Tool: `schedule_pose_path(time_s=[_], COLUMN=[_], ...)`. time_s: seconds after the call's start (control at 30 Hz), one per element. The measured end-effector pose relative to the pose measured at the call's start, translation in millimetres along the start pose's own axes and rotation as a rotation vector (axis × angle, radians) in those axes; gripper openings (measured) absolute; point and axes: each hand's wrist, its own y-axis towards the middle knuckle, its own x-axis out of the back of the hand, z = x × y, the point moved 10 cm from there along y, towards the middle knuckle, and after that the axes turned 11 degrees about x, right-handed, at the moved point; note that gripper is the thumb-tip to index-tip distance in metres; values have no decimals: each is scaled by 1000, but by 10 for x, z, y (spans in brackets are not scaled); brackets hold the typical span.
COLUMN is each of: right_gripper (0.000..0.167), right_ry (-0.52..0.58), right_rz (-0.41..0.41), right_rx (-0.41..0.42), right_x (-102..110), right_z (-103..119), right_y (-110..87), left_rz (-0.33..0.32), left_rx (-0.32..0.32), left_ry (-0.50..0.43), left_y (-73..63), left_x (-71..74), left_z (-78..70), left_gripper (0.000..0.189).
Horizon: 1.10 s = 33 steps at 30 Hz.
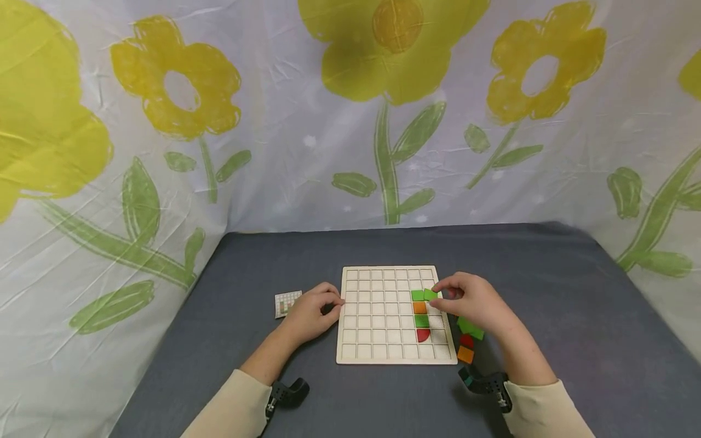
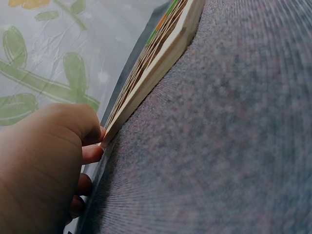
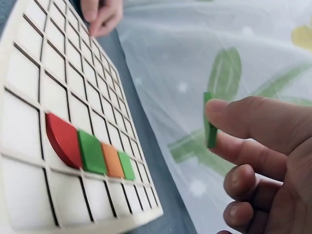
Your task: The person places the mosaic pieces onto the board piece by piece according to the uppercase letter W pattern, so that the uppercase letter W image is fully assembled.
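Observation:
A pale wooden grid board (image 1: 378, 334) lies on the dark cloth. My left hand (image 1: 314, 311) pinches its left edge between thumb and index finger, seen close up in the left wrist view. My right hand (image 1: 475, 298) holds a thin green square tile (image 3: 210, 119) between thumb and fingertips, raised over the right side of the board. Set in one column of the grid are a red quarter-round tile (image 3: 63, 140), a green tile (image 3: 91, 152), an orange tile (image 3: 112, 160) and another green tile (image 3: 126, 165).
Right of the board, partly under my right hand, lie loose green tiles (image 1: 471, 328), a red tile (image 1: 467, 340) and an orange tile (image 1: 465, 354). A small card with a printed grid (image 1: 286, 302) lies beside my left hand, partly covered. A flowered curtain (image 1: 285, 152) hangs behind.

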Motion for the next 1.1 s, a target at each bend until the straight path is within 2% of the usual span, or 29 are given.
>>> schedule_pose_path(time_s=[0.27, 0.47, 0.67, 0.9, 1.1], right_gripper=[21, 16, 17, 17, 15], right_ry=[-20, -173, -224, -305, -370], right_rz=[220, 293, 316, 290, 252], right_rx=[109, 183, 154, 128, 144], right_x=[-454, -671, -786, -783, -767], right_z=[204, 252, 217, 246, 268], right_y=[2, 20, 32, 38, 34], left_rz=[10, 3, 2, 3, 7], left_rx=[8, 4, 4, 6, 3], left_ry=[13, 11, 0, 12, 9], left_y=[7, 9, 14, 22, 14], left_x=[1, 8, 10, 0, -2], left_z=[-7, -11, -5, 15, 12], left_gripper=[8, 8, 8, 10, 9])
